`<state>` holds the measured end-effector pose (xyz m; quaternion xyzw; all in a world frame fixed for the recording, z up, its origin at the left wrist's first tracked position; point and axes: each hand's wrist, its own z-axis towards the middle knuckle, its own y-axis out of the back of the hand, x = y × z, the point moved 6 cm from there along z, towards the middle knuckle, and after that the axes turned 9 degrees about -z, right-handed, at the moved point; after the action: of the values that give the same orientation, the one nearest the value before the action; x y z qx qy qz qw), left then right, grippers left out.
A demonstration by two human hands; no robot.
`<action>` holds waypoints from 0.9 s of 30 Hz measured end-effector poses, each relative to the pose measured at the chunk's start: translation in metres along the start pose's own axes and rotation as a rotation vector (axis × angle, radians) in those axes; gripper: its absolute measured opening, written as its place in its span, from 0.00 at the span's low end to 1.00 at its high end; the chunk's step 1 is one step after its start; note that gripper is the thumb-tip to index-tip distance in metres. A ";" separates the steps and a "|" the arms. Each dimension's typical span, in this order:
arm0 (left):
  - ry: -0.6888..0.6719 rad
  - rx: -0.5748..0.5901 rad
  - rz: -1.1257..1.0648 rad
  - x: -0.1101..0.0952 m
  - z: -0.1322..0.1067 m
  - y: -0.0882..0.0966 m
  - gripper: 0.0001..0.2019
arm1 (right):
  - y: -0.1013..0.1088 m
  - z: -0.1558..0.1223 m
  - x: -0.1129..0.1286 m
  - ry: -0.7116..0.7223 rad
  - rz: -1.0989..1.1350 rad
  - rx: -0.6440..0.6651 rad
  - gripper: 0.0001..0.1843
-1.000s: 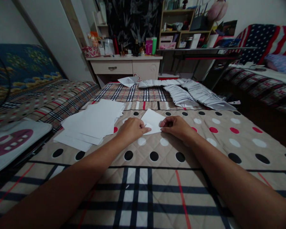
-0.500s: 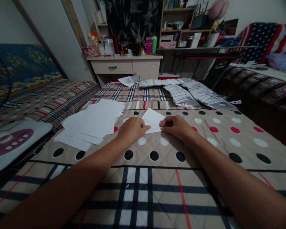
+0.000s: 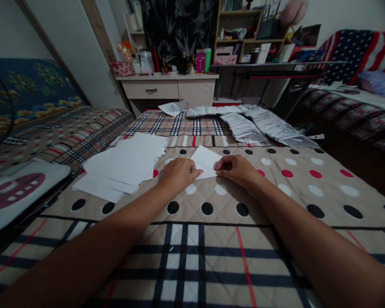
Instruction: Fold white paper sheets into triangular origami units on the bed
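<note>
A small white sheet of paper (image 3: pixel 206 160) lies on the bedspread between my hands, one corner pointing away from me and its near edge folded. My left hand (image 3: pixel 180 172) pinches the left end of that near edge between thumb and curled fingers. At the right end, my right hand (image 3: pixel 235 169) grips the paper the same way, thumb and forefinger together. To the left of my left hand spreads a loose pile of white paper sheets (image 3: pixel 131 158), overlapping unevenly.
Beyond my hands, rows of folded white papers (image 3: pixel 244 128) lie packed together, with another folded piece (image 3: pixel 172 108) to their left. A white and purple item (image 3: pixel 25 192) sits at the left edge. A cream dresser (image 3: pixel 167 87) stands behind the quilted bedspread (image 3: pixel 192 239).
</note>
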<state>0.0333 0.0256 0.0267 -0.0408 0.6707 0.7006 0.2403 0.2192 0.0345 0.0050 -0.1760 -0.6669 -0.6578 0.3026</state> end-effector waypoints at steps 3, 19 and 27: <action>-0.001 0.010 -0.008 0.001 0.000 0.000 0.17 | 0.000 -0.001 0.003 -0.007 -0.005 0.004 0.06; 0.031 -0.009 0.116 -0.001 -0.009 0.001 0.18 | 0.002 -0.009 0.017 -0.043 -0.222 -0.039 0.08; 0.012 -0.020 0.271 -0.012 -0.012 0.000 0.14 | 0.001 -0.007 0.018 -0.045 -0.254 -0.017 0.05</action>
<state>0.0404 0.0108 0.0303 0.0436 0.6645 0.7330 0.1389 0.2082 0.0244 0.0168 -0.1076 -0.6848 -0.6923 0.2003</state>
